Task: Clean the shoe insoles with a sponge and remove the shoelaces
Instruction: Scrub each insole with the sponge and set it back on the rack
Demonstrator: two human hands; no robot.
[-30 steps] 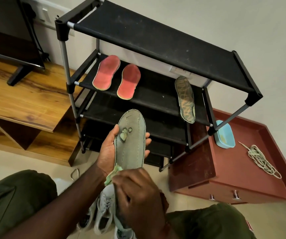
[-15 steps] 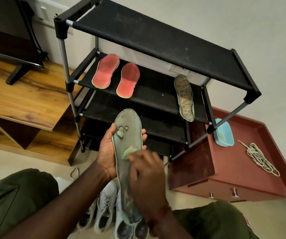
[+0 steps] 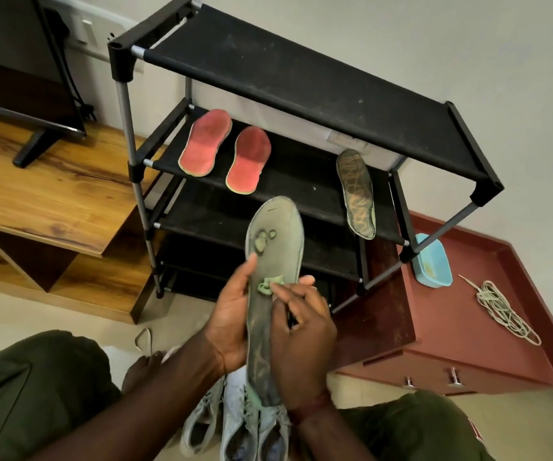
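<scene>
My left hand grips a worn grey-green insole from behind, holding it upright with the toe end up. My right hand pinches a small green sponge and presses it against the middle of that insole. Two red insoles and one dark patterned insole lie on the second shelf of the black shoe rack. White sneakers sit on the floor between my knees. A bundle of removed shoelaces lies on the red cabinet.
A light blue basin stands on the red cabinet to the right of the rack. At the left is a wooden TV stand with a television. A loose lace loop lies on the floor.
My right hand has wiped the sponge up the insole from the heel end to its middle. The left hand still holds the insole.
</scene>
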